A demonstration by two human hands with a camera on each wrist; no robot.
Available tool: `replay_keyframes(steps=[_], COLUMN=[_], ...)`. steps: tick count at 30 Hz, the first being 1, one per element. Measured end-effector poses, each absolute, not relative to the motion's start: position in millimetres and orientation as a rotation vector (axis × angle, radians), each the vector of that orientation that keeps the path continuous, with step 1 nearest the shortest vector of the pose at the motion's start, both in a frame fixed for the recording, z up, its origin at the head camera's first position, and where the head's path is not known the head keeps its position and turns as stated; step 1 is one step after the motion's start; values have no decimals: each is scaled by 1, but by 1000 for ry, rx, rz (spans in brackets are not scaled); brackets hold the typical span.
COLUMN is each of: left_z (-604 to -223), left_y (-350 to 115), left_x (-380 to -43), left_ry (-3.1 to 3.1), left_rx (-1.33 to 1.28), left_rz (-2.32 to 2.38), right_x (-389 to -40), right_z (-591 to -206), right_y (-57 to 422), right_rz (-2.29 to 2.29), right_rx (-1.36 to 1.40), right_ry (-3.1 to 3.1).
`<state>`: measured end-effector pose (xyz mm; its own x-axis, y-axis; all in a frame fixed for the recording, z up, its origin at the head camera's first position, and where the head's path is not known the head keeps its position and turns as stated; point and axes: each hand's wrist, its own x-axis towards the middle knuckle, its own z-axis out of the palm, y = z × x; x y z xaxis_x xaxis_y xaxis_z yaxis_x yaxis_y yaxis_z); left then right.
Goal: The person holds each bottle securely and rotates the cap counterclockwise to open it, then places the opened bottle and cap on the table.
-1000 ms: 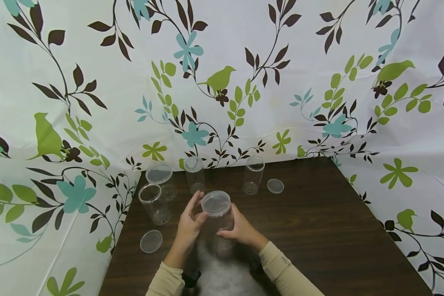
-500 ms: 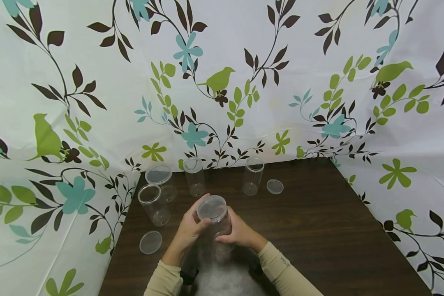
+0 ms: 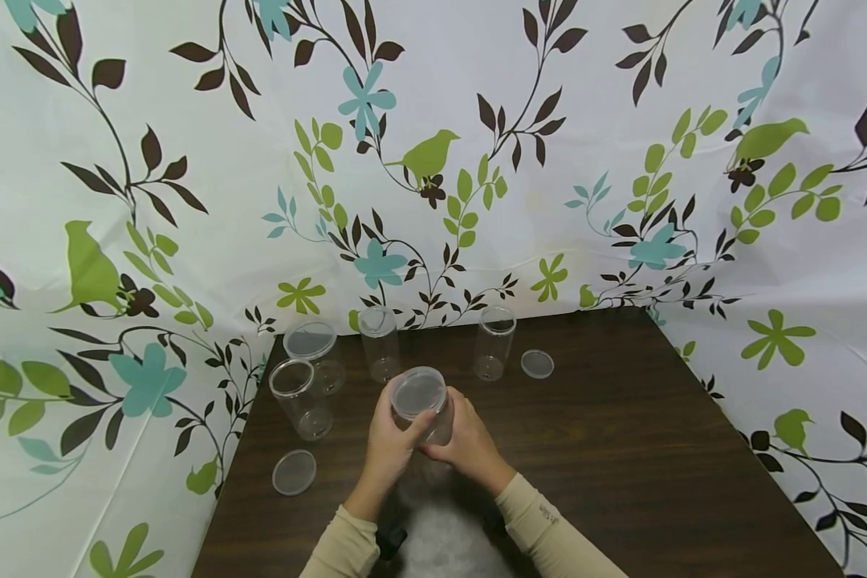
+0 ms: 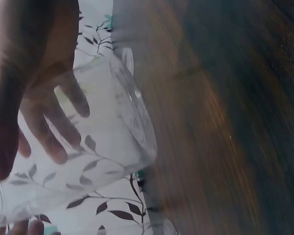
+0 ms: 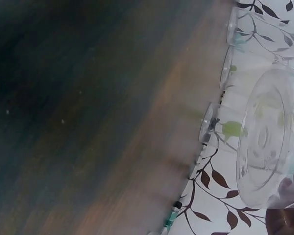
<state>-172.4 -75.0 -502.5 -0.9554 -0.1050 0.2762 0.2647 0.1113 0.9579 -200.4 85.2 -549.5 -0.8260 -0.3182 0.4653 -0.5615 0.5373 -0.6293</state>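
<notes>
A clear plastic jar (image 3: 439, 429) with a frosted round lid (image 3: 419, 391) on top is held between both hands, tilted, over the table. My left hand (image 3: 392, 437) grips the jar's upper left side, its thumb lying by the lid's near rim. From the right, my right hand (image 3: 471, 441) holds the jar's body, the fingers partly hidden behind it. The jar's transparent wall (image 4: 103, 122) fills much of the left wrist view, with my right hand's fingers showing through it. In the right wrist view the jar's round base (image 5: 264, 139) shows at the right.
At the back left stand a wide lidded jar (image 3: 328, 375), a narrower jar (image 3: 305, 405) and a tall jar (image 3: 383, 349). Another tall jar (image 3: 494, 349) stands at the back, beside a loose lid (image 3: 538, 364). A second lid (image 3: 295, 472) lies on the dark wooden table (image 3: 621, 449) at the left.
The held jar has shifted slightly away from me, its lid now higher in the head view. My left hand has come round the jar's near side, closer to the right hand.
</notes>
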Motion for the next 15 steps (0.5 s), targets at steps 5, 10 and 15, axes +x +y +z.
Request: replay_keyframes(steps=[5, 10, 15], left_z=[-509, -515, -513], left_y=[-72, -80, -95], left_x=[-172, -175, -179], left_ry=[-2039, -1956, -2005], left_rx=[-206, -291, -345], left_rz=[-1930, -2010, -1989], right_x=[-198, -198, -203], right_z=[-551, -549, -548], right_y=[84, 86, 92], right_rz=[1155, 1334, 1554], right_rx=[680, 697, 766], right_ry=[-2490, -2480, -2475])
